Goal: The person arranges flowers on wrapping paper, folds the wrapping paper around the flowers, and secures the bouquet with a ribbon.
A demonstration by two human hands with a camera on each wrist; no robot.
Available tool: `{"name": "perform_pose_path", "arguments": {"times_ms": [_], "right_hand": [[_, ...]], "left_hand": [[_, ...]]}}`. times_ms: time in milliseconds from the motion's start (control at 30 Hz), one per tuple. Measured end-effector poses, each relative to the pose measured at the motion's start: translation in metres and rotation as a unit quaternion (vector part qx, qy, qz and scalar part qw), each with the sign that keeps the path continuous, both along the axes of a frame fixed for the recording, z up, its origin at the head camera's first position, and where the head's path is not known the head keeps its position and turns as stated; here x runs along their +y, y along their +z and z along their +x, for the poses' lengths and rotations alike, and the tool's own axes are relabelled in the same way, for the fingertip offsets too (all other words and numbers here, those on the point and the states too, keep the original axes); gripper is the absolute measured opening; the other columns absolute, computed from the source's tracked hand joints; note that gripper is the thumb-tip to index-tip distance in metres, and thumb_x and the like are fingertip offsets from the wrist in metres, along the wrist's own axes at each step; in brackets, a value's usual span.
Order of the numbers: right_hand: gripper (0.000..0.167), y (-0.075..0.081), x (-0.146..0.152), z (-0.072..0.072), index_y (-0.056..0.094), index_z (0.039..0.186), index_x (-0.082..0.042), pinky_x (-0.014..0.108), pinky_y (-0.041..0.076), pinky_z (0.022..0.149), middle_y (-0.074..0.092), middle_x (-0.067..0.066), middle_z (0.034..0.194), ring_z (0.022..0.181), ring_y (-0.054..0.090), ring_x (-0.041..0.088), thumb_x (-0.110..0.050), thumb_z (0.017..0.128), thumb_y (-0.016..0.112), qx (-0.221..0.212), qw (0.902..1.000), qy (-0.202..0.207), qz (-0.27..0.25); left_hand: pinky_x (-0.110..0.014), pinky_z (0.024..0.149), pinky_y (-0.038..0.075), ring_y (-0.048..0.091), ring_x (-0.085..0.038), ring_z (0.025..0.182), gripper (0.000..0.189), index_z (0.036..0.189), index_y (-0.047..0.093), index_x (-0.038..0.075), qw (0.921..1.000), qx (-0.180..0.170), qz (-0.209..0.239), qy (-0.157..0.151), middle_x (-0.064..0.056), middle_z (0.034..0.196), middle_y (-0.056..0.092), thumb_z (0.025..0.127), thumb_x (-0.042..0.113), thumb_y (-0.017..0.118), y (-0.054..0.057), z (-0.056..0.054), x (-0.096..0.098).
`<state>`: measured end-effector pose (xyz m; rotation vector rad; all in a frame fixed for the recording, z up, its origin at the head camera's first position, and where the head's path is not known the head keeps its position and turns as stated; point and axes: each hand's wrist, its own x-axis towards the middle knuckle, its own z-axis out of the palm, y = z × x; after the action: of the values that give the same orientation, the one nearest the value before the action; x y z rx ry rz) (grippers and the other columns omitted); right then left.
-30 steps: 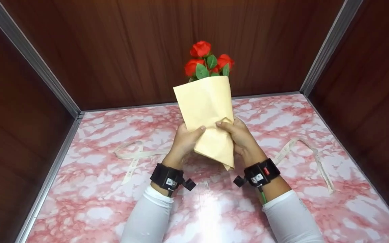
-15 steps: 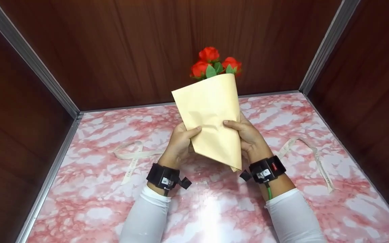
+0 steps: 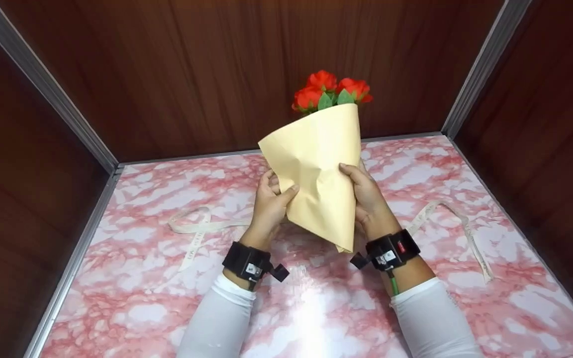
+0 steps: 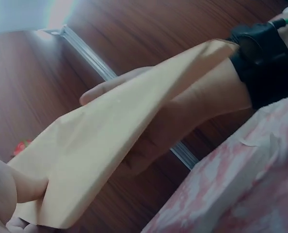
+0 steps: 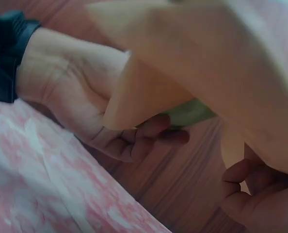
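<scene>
Tabletop (image 3: 142,298), marbled pink and white: looped ribbon stretch (image 3: 207,226), lettered, is lying toward tabletop's left edge; bent ribbon stretch (image 3: 464,221) is lying toward tabletop's right edge

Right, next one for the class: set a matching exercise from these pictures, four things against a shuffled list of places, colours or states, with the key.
Things
1. roses
2. paper
3. table
4. sleeves

Descriptions
A. pink-and-white, marbled
B. white, on the forearms
C. red, showing above a pale yellow edge
D. held by the left hand and right hand

Pairs: 1-C, 2-D, 3-A, 4-B
</scene>
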<state>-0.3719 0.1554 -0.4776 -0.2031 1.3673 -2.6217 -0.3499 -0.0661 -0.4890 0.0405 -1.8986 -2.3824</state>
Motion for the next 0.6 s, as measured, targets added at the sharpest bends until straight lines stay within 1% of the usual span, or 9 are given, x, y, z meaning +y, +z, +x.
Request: {"name": "perform_pose_path", "arguments": {"times_ms": [67,133,267,333,367,400,500,567,600], "right_hand": [[0.079,0.000,-0.002,0.000,0.018,0.180,-0.035,0.034,0.066,0.097,0.070,0.007,0.138,0.114,0.078,0.019,-0.017,0.115,0.058,0.002,0.9999,-0.012,0.008],[0.081,-0.001,-0.005,0.001,0.019,0.180,-0.035,0.035,0.066,0.099,0.069,0.008,0.139,0.116,0.079,0.020,-0.012,0.113,0.060,0.009,0.9995,-0.024,0.020],[0.088,-0.002,-0.012,0.002,0.021,0.179,-0.035,0.036,0.068,0.098,0.071,0.008,0.138,0.113,0.081,0.021,-0.005,0.109,0.065,0.028,0.9981,-0.037,0.041],[0.088,-0.002,-0.016,0.003,0.023,0.178,-0.033,0.036,0.068,0.096,0.071,0.008,0.136,0.111,0.082,0.021,-0.002,0.107,0.065,0.041,0.9974,-0.038,0.046],[0.088,-0.002,-0.018,0.004,0.023,0.178,-0.032,0.036,0.069,0.095,0.072,0.008,0.135,0.110,0.082,0.021,-0.002,0.107,0.066,0.046,0.9972,-0.037,0.047],[0.088,-0.002,-0.020,0.005,0.024,0.178,-0.031,0.036,0.069,0.095,0.072,0.008,0.135,0.110,0.082,0.021,-0.001,0.106,0.065,0.050,0.9970,-0.035,0.047],[0.086,-0.002,-0.025,0.007,0.025,0.176,-0.028,0.036,0.068,0.095,0.072,0.008,0.133,0.109,0.081,0.021,0.001,0.105,0.065,0.060,0.9965,-0.033,0.048],[0.088,-0.001,-0.027,0.009,0.024,0.177,-0.029,0.035,0.068,0.095,0.071,0.007,0.134,0.109,0.081,0.021,0.001,0.105,0.065,0.061,0.9964,-0.032,0.050],[0.089,-0.001,-0.028,0.009,0.023,0.178,-0.029,0.035,0.068,0.095,0.071,0.007,0.133,0.109,0.081,0.020,0.001,0.105,0.065,0.060,0.9964,-0.034,0.051]], "left_hand": [[-0.047,0.103,0.067,0.074,-0.035,0.126,0.093,0.174,0.029,0.010,0.9967,0.017,-0.066,0.043,-0.028,0.151,0.064,0.099,0.003,0.082,-0.002,0.003,0.004],[-0.051,0.117,0.059,0.061,-0.037,0.145,0.097,0.177,0.026,0.011,0.9823,0.065,-0.149,0.093,-0.025,0.164,0.051,0.096,0.005,0.080,-0.002,0.008,0.007],[-0.057,0.135,0.039,0.037,-0.042,0.165,0.080,0.171,0.042,0.005,0.9177,0.206,-0.301,0.158,-0.024,0.176,0.035,0.096,0.007,0.072,0.004,0.019,0.011],[-0.059,0.138,0.034,0.036,-0.043,0.167,0.069,0.169,0.046,0.003,0.9054,0.242,-0.324,0.129,-0.024,0.177,0.035,0.104,0.013,0.068,0.006,0.022,0.013],[-0.060,0.139,0.032,0.035,-0.043,0.168,0.066,0.170,0.046,0.004,0.9067,0.244,-0.328,0.105,-0.023,0.178,0.036,0.109,0.019,0.066,0.007,0.023,0.015],[-0.058,0.140,0.031,0.035,-0.041,0.168,0.067,0.172,0.042,0.005,0.9155,0.233,-0.319,0.075,-0.022,0.179,0.035,0.112,0.025,0.064,0.006,0.023,0.016],[-0.055,0.138,0.035,0.038,-0.038,0.168,0.072,0.179,0.026,0.008,0.9536,0.185,-0.238,0.002,-0.021,0.182,0.030,0.119,0.032,0.057,0.003,0.022,0.022],[-0.055,0.135,0.039,0.042,-0.037,0.165,0.074,0.180,0.020,0.009,0.9703,0.164,-0.178,-0.004,-0.020,0.182,0.029,0.120,0.031,0.055,-0.001,0.022,0.025],[-0.055,0.135,0.039,0.042,-0.037,0.166,0.074,0.180,0.020,0.009,0.9728,0.162,-0.166,0.009,-0.020,0.182,0.029,0.120,0.031,0.055,-0.003,0.022,0.027]]}}
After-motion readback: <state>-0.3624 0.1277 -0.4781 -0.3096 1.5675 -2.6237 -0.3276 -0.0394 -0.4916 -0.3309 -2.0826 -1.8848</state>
